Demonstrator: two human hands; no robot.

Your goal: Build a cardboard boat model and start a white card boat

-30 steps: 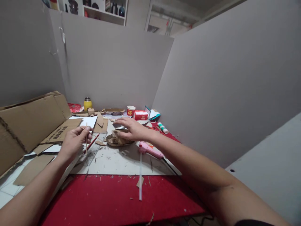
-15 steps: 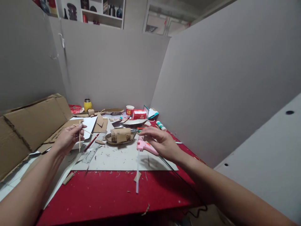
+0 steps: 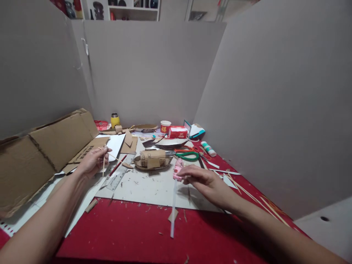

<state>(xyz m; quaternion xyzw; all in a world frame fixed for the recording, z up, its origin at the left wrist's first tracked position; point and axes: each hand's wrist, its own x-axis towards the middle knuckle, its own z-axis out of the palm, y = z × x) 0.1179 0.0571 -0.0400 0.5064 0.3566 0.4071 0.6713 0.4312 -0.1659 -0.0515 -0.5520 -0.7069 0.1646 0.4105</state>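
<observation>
Left hand (image 3: 94,161): closed in a pinch on thin wooden sticks (image 3: 103,169), left of the cardboard boat (image 3: 152,161).
Right hand (image 3: 206,181): half-curled over the pink glue gun (image 3: 178,168), just right of the boat; unclear whether gripping.

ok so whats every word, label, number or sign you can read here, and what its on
"福" in gold, on the red and white paper cup
Red box: pale marks, too small to read
Cardboard sheet: black characters, too blurred to read
Boat-shaped cardboard piece: printing, too blurred
Clear ruler: markings too small
</observation>
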